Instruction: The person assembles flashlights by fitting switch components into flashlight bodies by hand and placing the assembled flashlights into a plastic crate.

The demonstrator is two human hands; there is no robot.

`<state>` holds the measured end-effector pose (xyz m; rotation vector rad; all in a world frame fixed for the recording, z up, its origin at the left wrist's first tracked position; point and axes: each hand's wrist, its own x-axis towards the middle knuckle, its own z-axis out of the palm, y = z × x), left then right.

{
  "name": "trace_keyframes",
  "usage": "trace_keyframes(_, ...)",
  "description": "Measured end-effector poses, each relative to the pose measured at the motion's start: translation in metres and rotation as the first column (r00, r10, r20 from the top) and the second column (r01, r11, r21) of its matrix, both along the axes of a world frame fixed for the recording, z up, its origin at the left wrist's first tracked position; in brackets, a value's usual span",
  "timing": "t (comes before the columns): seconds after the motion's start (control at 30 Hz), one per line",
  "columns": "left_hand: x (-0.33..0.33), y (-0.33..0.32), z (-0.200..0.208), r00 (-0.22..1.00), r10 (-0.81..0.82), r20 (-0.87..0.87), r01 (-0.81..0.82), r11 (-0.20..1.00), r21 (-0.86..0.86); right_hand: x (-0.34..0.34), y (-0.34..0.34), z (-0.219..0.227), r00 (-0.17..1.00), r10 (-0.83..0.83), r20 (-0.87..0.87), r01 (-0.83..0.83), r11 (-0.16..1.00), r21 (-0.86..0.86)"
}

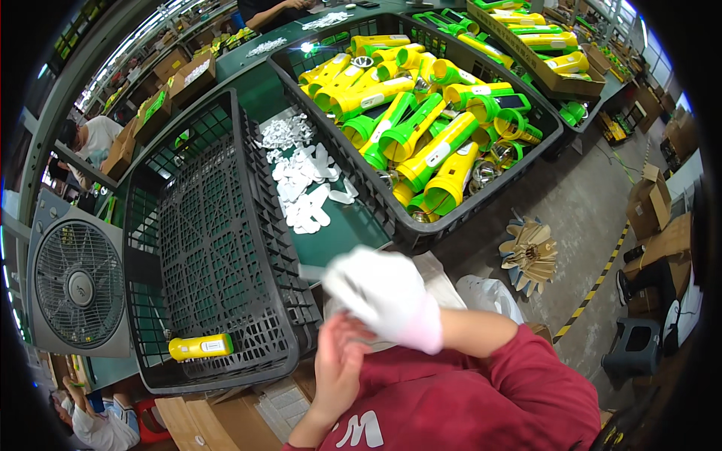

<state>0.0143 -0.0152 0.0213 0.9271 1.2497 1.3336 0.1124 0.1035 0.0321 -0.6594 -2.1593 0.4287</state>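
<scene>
Head view, hands point(380, 293) overlapping, labelled flashlight point(194, 347), lettered shirt point(466, 395)

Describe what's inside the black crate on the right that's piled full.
The crate holds heaped yellow-and-green flashlights, with round silver parts showing among them. The pile covers the lower layers and the bottom.

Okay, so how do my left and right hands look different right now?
Your right hand wears a white glove with a pinkish cuff, while your left hand is bare. The right hand is heavily blurred; the left hand is sharper. The right hand sits higher in the picture than the left hand. Both are close together, near your red top.
</scene>
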Motion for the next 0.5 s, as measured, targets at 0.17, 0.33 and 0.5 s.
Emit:
trace_keyframes(0.17, 0.01, 0.029, -0.038, 0.96, 0.127, 0.25, -0.216, 0.904, 0.369, 0.051, -0.046, 0.004, 0.951, 0.17, 0.26, -0.098, 0.958, -0.269)
trace_keyframes(0.33, 0.029, 0.04, -0.046, 0.979, -0.017, 0.203, -0.016, 0.987, 0.158, 0.065, -0.023, 0.015, 0.887, 0.12, 0.445, 0.015, 0.957, -0.288)
trace_keyframes(0.5, 0.015, 0.036, -0.063, 0.986, -0.116, 0.119, 0.112, 0.993, 0.044, 0.077, 0.009, 0.052, 0.872, 0.142, 0.469, -0.031, 0.971, -0.237)
